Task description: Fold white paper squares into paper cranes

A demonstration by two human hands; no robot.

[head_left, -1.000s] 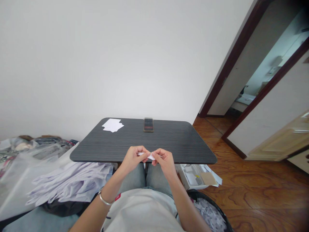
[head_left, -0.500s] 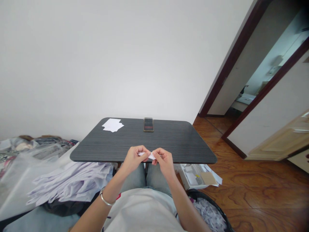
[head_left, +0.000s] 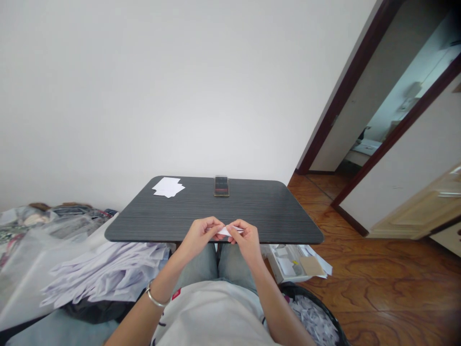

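My left hand (head_left: pixel 200 235) and my right hand (head_left: pixel 245 238) meet at the near edge of a dark wood-grain table (head_left: pixel 252 211). Both pinch a small folded piece of white paper (head_left: pixel 226 231) between their fingertips, and most of the paper is hidden by the fingers. A silver bracelet (head_left: pixel 154 298) sits on my left wrist. Far across the table lie a few white paper sheets (head_left: pixel 167 186) at the left corner and a small dark phone-like object (head_left: pixel 221 185) near the far edge.
A heap of white sheets (head_left: pixel 108 274) lies left of my lap, with plastic bags (head_left: pixel 32 235) beyond. A bin of shredded paper (head_left: pixel 313 322) stands at my right, beside a white box of odds and ends (head_left: pixel 291 262). An open doorway (head_left: pixel 389 120) is at right.
My hands have drawn slightly closer together and the folded paper now lies flatter between the fingertips. Nothing else has moved.
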